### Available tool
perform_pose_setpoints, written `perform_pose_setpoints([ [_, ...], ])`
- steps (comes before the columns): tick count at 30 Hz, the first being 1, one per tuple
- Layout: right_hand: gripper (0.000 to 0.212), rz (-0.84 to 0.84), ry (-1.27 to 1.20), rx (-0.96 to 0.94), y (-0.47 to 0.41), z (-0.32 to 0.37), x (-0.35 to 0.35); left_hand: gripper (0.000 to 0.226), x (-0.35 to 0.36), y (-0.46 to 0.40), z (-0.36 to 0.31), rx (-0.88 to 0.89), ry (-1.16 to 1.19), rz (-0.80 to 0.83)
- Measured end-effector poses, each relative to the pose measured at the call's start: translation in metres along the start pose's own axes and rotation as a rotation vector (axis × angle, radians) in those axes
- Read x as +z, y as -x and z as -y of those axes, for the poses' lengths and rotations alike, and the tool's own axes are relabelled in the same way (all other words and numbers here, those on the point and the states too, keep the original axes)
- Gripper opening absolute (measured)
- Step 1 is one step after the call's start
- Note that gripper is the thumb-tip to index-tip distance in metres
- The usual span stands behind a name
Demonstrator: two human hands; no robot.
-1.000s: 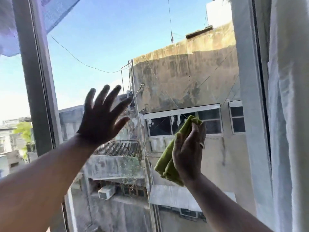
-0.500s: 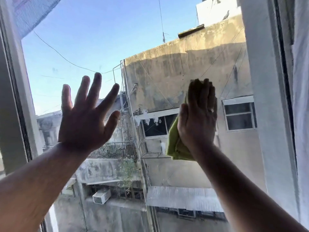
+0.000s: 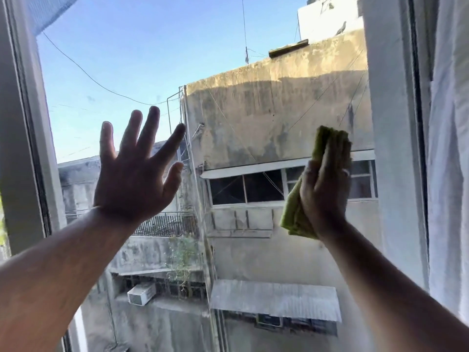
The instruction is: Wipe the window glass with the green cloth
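Note:
The window glass (image 3: 157, 54) fills the middle of the view, with sky and grey buildings behind it. My right hand (image 3: 323, 191) presses a folded green cloth (image 3: 294, 214) flat against the pane near its right side; the cloth sticks out above my fingertips and below my palm. My left hand (image 3: 134, 174) is spread wide with its fingers apart, held up at the glass left of centre, holding nothing.
A grey window frame (image 3: 22, 138) runs down the left edge and another upright (image 3: 390, 148) stands at the right. A white curtain (image 3: 449, 148) hangs at the far right beside the frame.
My right hand has slid the cloth to the right across the glass, closer to the right frame. My left hand has shifted slightly and stays spread.

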State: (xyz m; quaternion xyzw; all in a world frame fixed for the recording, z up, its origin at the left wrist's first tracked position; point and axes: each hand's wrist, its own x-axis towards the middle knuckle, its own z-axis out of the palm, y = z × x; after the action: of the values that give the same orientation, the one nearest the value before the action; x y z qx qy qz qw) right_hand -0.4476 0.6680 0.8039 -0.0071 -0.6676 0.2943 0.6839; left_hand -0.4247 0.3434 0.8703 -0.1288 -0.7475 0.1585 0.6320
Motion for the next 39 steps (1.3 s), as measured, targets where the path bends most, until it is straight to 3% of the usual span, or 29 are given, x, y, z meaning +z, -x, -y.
perform_pose_setpoints([
  [1, 0.063, 0.003, -0.018, -0.14, 0.022, 0.018, 0.01, 0.062, 0.0, 0.0, 0.0, -0.002, 0.002, 0.004],
  [3, 0.066, 0.2, -0.013, -0.628, 0.084, 0.043, 0.023, 0.063, 0.001, 0.001, 0.001, 0.0, -0.011, 0.01],
  [5, 0.061, 0.411, 0.075, -1.108, 0.117, 0.03, 0.015, 0.063, 0.0, 0.001, 0.001, -0.003, -0.013, 0.02],
  [6, 0.057, 0.463, 0.086, -1.213, 0.106, 0.012, 0.007, 0.063, -0.001, 0.001, 0.001, -0.005, -0.005, 0.023],
  [8, 0.057, 0.417, 0.1, -1.078, 0.069, -0.018, -0.006, 0.062, -0.002, 0.0, -0.001, -0.008, 0.003, 0.02],
  [12, 0.061, 0.161, 0.077, -0.207, 0.012, -0.038, -0.022, 0.062, -0.002, 0.002, -0.002, -0.005, -0.007, 0.027],
  [14, 0.063, 0.055, 0.07, -0.015, 0.016, -0.009, -0.009, 0.062, -0.003, 0.001, -0.001, -0.007, -0.02, 0.031],
  [16, 0.065, 0.106, 0.031, -0.219, 0.034, 0.025, 0.005, 0.062, -0.007, 0.001, -0.002, -0.009, -0.023, 0.037],
  [18, 0.068, 0.267, 0.009, -0.69, 0.055, 0.046, 0.013, 0.062, -0.01, 0.001, -0.004, -0.008, -0.031, 0.04],
  [20, 0.064, 0.34, 0.056, -0.968, 0.051, 0.037, 0.008, 0.066, -0.012, 0.0, -0.002, 0.024, -0.009, 0.046],
  [22, 0.061, 0.274, 0.055, -0.846, 0.03, 0.023, 0.0, 0.072, -0.015, -0.005, 0.01, 0.119, 0.001, 0.035],
  [24, 0.058, 0.133, -0.008, -0.463, 0.009, 0.015, -0.006, 0.073, -0.016, -0.009, 0.025, 0.189, -0.053, 0.006],
  [26, 0.052, 0.005, -0.022, -0.16, -0.008, 0.013, -0.007, 0.072, -0.013, -0.01, 0.03, 0.146, -0.06, -0.016],
  [29, 0.048, -0.075, -0.008, -0.056, -0.022, 0.023, 0.006, 0.069, -0.003, -0.008, 0.028, 0.101, -0.063, -0.044],
  [31, 0.049, -0.091, -0.063, -0.169, -0.014, 0.048, 0.017, 0.069, -0.002, -0.01, 0.03, 0.119, -0.052, -0.045],
  [34, 0.065, 0.177, -0.116, -0.736, 0.047, 0.087, 0.031, 0.069, -0.003, -0.011, 0.032, 0.111, -0.037, -0.029],
  [36, 0.061, 0.338, -0.137, -1.073, 0.065, 0.084, 0.03, 0.068, -0.005, -0.009, 0.031, 0.107, -0.025, -0.015],
  [37, 0.055, 0.362, -0.169, -1.139, 0.051, 0.076, 0.027, 0.068, -0.006, -0.008, 0.031, 0.106, -0.018, -0.008],
  [39, 0.047, 0.22, -0.148, -1.025, 0.008, 0.058, 0.02, 0.068, -0.007, -0.009, 0.031, 0.106, -0.009, -0.008],
])
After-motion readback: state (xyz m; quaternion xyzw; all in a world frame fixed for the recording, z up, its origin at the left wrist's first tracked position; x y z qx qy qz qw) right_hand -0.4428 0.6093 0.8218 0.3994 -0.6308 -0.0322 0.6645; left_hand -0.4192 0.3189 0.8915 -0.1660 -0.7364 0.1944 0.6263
